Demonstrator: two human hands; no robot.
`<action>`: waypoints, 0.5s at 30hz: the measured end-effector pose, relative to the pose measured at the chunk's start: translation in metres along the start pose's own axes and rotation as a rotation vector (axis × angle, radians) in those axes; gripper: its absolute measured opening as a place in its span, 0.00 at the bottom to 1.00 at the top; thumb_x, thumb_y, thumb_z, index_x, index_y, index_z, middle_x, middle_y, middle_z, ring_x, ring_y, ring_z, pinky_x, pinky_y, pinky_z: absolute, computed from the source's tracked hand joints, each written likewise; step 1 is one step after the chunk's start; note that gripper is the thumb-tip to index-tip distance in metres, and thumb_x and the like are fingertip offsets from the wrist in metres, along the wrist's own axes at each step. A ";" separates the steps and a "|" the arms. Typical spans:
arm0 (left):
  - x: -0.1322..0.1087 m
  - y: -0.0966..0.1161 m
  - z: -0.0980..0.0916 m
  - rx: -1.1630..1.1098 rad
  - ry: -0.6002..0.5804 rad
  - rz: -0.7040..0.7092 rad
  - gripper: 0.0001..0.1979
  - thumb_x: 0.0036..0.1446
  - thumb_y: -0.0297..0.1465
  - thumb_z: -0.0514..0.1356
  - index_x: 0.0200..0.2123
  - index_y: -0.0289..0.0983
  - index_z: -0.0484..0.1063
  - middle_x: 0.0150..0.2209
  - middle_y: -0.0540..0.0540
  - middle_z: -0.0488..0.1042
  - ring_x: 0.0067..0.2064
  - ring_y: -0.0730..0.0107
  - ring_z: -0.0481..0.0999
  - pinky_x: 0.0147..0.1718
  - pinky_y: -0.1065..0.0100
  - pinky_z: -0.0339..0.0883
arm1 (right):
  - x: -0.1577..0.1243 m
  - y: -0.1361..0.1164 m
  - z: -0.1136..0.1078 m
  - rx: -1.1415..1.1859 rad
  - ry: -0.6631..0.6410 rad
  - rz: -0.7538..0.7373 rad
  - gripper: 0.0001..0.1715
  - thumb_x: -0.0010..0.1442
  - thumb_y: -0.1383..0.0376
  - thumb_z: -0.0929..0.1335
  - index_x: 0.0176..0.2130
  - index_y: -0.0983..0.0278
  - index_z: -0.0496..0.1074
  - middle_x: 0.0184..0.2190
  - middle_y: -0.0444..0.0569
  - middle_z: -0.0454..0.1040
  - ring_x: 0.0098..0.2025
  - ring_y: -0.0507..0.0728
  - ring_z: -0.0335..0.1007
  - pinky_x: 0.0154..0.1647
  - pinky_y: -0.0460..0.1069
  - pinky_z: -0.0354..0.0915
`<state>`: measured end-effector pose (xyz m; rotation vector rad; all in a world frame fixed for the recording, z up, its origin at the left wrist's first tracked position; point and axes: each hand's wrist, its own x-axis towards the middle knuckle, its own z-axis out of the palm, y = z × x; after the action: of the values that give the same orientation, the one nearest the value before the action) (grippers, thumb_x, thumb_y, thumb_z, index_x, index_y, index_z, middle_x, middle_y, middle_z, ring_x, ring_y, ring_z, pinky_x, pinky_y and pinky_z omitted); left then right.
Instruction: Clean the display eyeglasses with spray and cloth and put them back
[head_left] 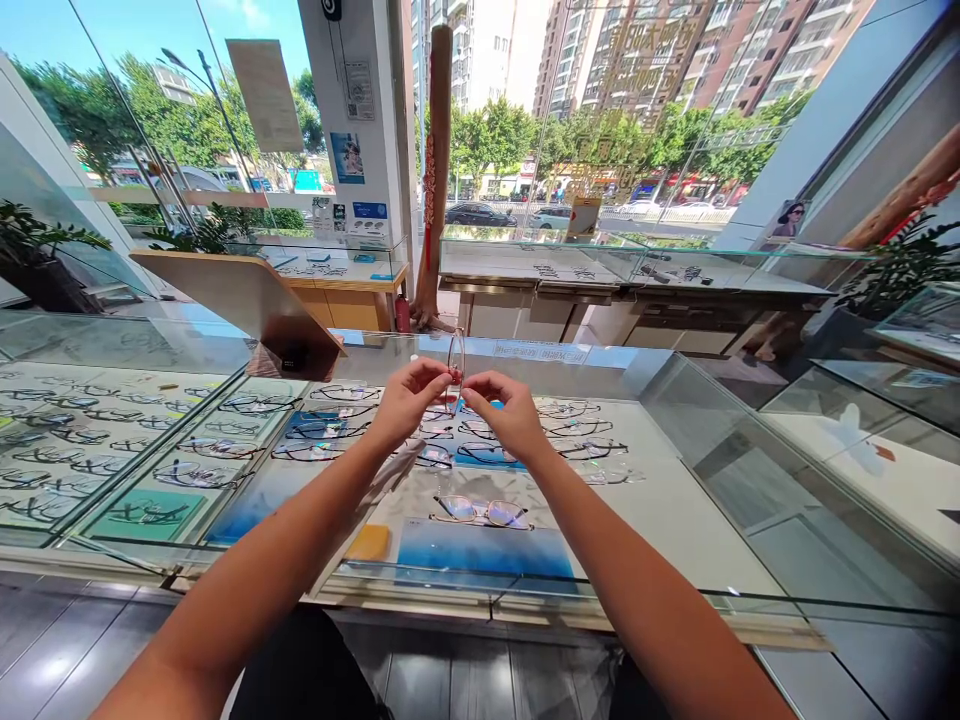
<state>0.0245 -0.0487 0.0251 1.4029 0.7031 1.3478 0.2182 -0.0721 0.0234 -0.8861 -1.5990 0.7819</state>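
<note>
A thin-rimmed pair of glasses [457, 352] is held up edge-on above the glass display case, between my two hands. My left hand [414, 398] pinches it from the left, near a small red spot by the fingertips. From the right, my right hand [504, 405] closes thumb and fingers on its lower part. Below my hands, inside the case, lie rows of eyeglasses [592, 428]. Nearer to me, a gold-rimmed pair [480, 512] lies by a blue sheet [484, 550].
A tilted wooden-backed mirror or board [225, 300] stands on the counter at the left. More glasses [82, 435] fill the left case. A yellow object [368, 543] lies near the front edge. Other glass cases [847, 450] stand at the right and by the window.
</note>
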 end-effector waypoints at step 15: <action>0.001 0.004 -0.004 0.065 0.082 0.086 0.23 0.54 0.50 0.76 0.40 0.36 0.83 0.43 0.40 0.87 0.48 0.57 0.85 0.44 0.58 0.86 | 0.004 -0.004 -0.013 -0.136 0.332 -0.032 0.14 0.67 0.53 0.73 0.40 0.60 0.82 0.27 0.44 0.78 0.29 0.56 0.72 0.35 0.53 0.66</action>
<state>0.0202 -0.0474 0.0282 1.4499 0.7547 1.4678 0.2301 -0.0706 0.0315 -1.0269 -1.3785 0.4774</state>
